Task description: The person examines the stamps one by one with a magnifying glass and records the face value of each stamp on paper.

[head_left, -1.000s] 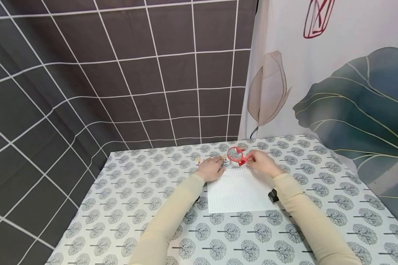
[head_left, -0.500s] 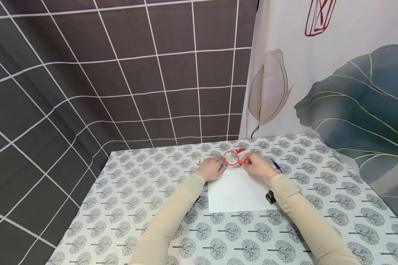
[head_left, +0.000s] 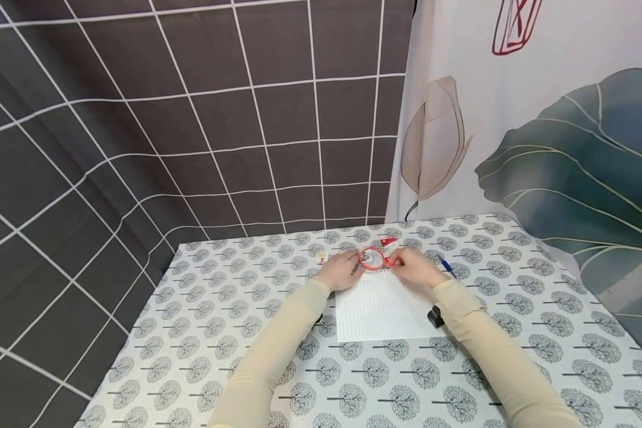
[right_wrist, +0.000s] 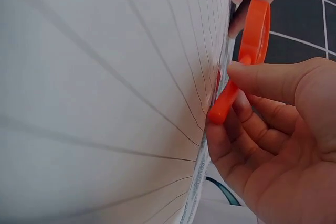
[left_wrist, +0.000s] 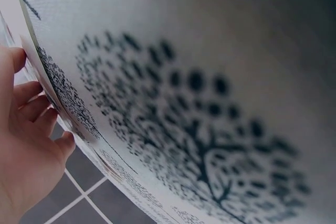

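A red magnifying glass (head_left: 373, 258) is in my right hand (head_left: 414, 266), its short handle pinched between thumb and fingers. Its round lens hovers just beyond the top edge of the lined notebook (head_left: 390, 309), right at the fingertips of my left hand (head_left: 339, 270). In the right wrist view the orange-red ring (right_wrist: 255, 30) is seen nearly edge-on, close over the surface. The left hand lies palm down at the notebook's upper left corner, fingers extended, partly hiding what is under them. The left wrist view shows its fingers (left_wrist: 37, 106) lightly bent against the tabletop.
A small printed card (head_left: 321, 258) lies left of the left hand. Behind the lens sits a small red-and-white piece (head_left: 389, 242). A blue pen (head_left: 447, 267) lies right of the right hand on the tree-patterned tablecloth (head_left: 235, 345). Dark grid-patterned cloth (head_left: 278, 131) hangs behind.
My right hand has brought the magnifying glass left and slightly nearer, up to the left fingertips. The blue pen has come into view beside the right forearm. The left hand has stayed in place.
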The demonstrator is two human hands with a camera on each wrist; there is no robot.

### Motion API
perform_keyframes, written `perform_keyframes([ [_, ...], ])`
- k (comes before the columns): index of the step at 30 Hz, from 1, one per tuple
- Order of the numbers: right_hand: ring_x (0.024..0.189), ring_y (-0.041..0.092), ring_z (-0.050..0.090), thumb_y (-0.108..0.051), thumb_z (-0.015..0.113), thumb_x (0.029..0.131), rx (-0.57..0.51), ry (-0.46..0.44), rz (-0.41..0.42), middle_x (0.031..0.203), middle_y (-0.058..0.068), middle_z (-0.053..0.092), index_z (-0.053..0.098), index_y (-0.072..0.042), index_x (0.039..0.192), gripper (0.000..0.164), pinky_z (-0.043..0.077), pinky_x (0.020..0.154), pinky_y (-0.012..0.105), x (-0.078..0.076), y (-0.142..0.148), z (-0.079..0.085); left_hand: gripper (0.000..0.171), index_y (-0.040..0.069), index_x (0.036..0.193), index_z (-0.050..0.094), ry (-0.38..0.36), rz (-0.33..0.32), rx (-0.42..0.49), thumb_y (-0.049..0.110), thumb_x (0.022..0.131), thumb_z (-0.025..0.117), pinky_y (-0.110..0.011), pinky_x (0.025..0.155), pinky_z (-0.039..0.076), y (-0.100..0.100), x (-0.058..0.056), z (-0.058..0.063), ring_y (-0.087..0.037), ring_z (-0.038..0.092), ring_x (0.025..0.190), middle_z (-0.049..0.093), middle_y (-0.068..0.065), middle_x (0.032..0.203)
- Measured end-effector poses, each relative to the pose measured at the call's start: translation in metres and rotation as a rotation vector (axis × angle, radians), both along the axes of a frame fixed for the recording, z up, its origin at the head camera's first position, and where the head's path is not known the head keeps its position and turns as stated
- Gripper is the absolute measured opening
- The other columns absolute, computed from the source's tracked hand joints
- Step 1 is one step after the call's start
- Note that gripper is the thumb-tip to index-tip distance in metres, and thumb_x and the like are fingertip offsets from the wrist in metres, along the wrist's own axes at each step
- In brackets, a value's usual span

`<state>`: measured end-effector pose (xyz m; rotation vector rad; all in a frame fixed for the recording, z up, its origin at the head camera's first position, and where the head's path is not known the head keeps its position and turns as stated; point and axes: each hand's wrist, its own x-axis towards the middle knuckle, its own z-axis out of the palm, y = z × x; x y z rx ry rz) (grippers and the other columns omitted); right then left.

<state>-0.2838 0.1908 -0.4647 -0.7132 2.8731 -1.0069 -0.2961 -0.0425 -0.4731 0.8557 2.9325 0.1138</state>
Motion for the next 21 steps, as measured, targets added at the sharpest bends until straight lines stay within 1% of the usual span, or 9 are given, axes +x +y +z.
perform_keyframes([
  [3,0.072,0.016,0.058,0.004,0.069,0.087,0.019,-0.007,0.003,0.079,0.005,0.064,0.068,0.004,0.095,0.009,0.054,0.070,0.032,-0.0004,0.0010,0.0002,0.058,0.007,0.155,0.039,-0.018,0.001,-0.002,0.043,0.109,0.035,-0.036,0.123,0.022,-0.0004,0.0003,0.0012,-0.021,0.029,0.150,0.033,-0.007,0.163],
  [12,0.071,0.015,0.056,0.004,0.067,0.088,0.034,-0.044,0.003,0.078,0.004,0.063,0.067,0.004,0.095,0.007,0.053,0.069,0.030,-0.0013,0.0018,0.0024,0.058,0.006,0.155,0.038,-0.026,0.000,0.007,0.041,0.109,0.034,-0.034,0.124,0.019,-0.0009,-0.0012,-0.0012,-0.021,0.027,0.150,0.031,-0.007,0.163],
  [21,0.071,0.015,0.057,0.004,0.067,0.087,0.041,-0.049,-0.002,0.078,0.005,0.063,0.067,0.004,0.095,0.008,0.054,0.069,0.031,-0.0030,0.0014,0.0003,0.058,0.006,0.155,0.038,-0.033,-0.005,0.024,0.041,0.109,0.035,-0.034,0.123,0.021,-0.0012,-0.0017,-0.0006,-0.021,0.027,0.150,0.032,-0.007,0.163],
])
